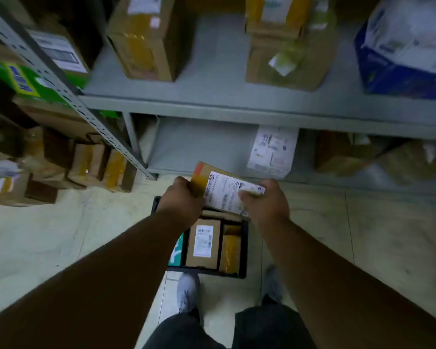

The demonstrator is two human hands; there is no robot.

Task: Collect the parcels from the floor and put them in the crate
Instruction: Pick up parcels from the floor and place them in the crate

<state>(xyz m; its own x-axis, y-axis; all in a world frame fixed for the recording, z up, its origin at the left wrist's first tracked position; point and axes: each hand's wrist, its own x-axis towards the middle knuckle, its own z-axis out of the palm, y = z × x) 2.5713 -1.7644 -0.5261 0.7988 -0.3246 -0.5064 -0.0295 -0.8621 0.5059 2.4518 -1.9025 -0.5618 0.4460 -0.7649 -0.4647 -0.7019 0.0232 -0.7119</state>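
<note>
I hold a small cardboard parcel (220,188) with a white shipping label and yellow tape between both hands, above the crate. My left hand (180,200) grips its left end and my right hand (264,200) grips its right end, thumb on the label. Below them stands a black crate (244,248) on the floor. Inside it lie a labelled brown box (203,241), a yellow-taped box (230,253) and something green and white (178,250) at the left. The crate's far part is hidden by my hands.
A grey metal shelf unit (237,104) stands in front, loaded with cardboard boxes (144,39) and a blue-and-white pack (408,46). More taped boxes (91,165) are stacked on the floor at the left. My feet (188,290) stand just behind the crate on pale tiles.
</note>
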